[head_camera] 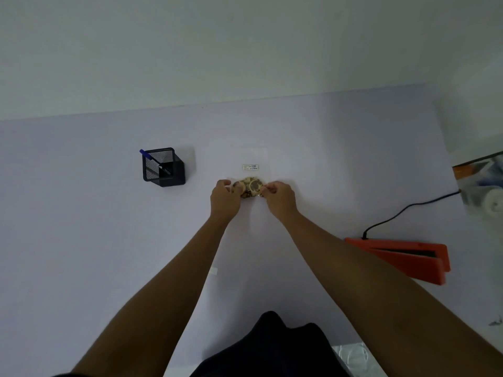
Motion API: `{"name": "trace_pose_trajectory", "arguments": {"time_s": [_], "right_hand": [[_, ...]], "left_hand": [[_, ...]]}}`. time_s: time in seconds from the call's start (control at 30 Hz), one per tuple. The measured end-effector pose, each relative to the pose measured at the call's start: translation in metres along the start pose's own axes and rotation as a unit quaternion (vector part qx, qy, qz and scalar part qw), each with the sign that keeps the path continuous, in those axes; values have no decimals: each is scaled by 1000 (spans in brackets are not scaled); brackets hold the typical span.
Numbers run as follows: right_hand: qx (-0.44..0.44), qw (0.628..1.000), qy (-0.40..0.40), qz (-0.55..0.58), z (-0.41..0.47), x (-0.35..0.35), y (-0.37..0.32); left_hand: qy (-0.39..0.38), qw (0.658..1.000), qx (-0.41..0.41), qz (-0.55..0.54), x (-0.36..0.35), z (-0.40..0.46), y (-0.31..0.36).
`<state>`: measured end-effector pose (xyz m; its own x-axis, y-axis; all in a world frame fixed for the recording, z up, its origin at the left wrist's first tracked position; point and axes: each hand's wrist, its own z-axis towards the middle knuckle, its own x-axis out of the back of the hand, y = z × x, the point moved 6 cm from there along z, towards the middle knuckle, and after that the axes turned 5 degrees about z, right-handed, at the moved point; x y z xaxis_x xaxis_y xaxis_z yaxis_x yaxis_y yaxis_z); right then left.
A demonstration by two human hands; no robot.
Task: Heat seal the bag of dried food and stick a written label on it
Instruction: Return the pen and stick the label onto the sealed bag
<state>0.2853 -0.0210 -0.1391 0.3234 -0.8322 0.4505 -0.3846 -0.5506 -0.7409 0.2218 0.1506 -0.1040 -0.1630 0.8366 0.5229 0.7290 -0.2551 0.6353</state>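
Left hand [225, 195] and right hand [280, 197] pinch the bag [250, 170] (labelled).

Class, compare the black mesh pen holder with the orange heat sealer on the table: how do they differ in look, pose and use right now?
The pen holder is black mesh and box-shaped; the heat sealer is solid orange, long and flat. The pen holder stands left of the hands; the heat sealer lies to the right. The pen holder holds a blue pen; the heat sealer has a black cable attached. Both rest on the white table, untouched.
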Motion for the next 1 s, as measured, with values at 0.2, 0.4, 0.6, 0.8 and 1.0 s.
{"name": "trace_pose_trajectory", "arguments": {"time_s": [0.2,0.4,0.6,0.8,1.0], "right_hand": [[12,1000,19,-20,-4,4,-4],[12,999,44,21,-46,25,-2],[50,996,62,51,-128,57,11],[45,992,81,81,-196,98,60],[-11,985,129,112,-224,165,127]], "left_hand": [[-7,1000,-17,20,3,-1,3],[1,995,-89,43,14,-43,15],[-47,987,-152,30,-8,-117,22],[-128,975,-174,41,-65,-181,27],[-178,966,-176,71,-137,-220,45]]}}
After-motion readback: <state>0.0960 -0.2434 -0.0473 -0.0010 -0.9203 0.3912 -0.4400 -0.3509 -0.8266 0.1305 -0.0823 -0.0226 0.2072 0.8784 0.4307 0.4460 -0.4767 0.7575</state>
